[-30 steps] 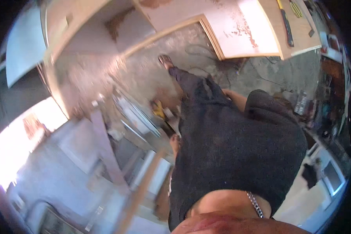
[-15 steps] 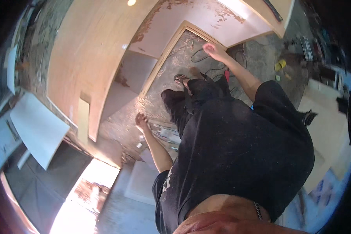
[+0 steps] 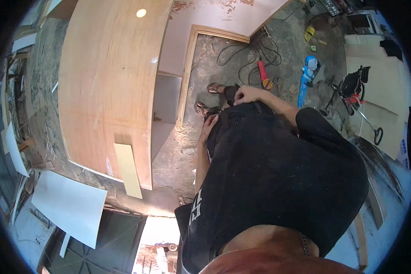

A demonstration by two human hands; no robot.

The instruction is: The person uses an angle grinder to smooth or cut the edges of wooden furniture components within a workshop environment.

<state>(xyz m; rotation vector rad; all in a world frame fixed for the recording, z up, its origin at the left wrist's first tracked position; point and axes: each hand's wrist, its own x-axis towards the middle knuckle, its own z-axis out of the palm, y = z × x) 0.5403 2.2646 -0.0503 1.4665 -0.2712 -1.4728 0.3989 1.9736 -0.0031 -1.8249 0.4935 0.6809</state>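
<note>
My left hand [image 3: 208, 126] is at the side of my black trousers [image 3: 220, 119], its bent fingers closed on the cloth at the left leg. Over the right leg, my right hand [image 3: 247, 94] has its fingers curled in and pinches the trouser cloth. No tool shows in either hand. Beyond my sandalled feet stands a pale wooden frame edge [image 3: 192, 59] of a large cabinet-like piece. A red power tool [image 3: 262, 73] with a black cord lies on the floor, past my right hand.
A broad plywood panel [image 3: 107, 86] stretches along the left, with a narrow cream strip [image 3: 128, 170] lying on its near end. A white sheet [image 3: 70, 205] leans lower left. On the right are a blue toy-like figure [image 3: 309, 68], a yellow sandal [image 3: 309, 34] and pale boards [image 3: 374, 100].
Both hands, held out apart with fingers loose, have come in to my trousers and closed on the cloth. My view has swung, so the panel and power tool sit differently.
</note>
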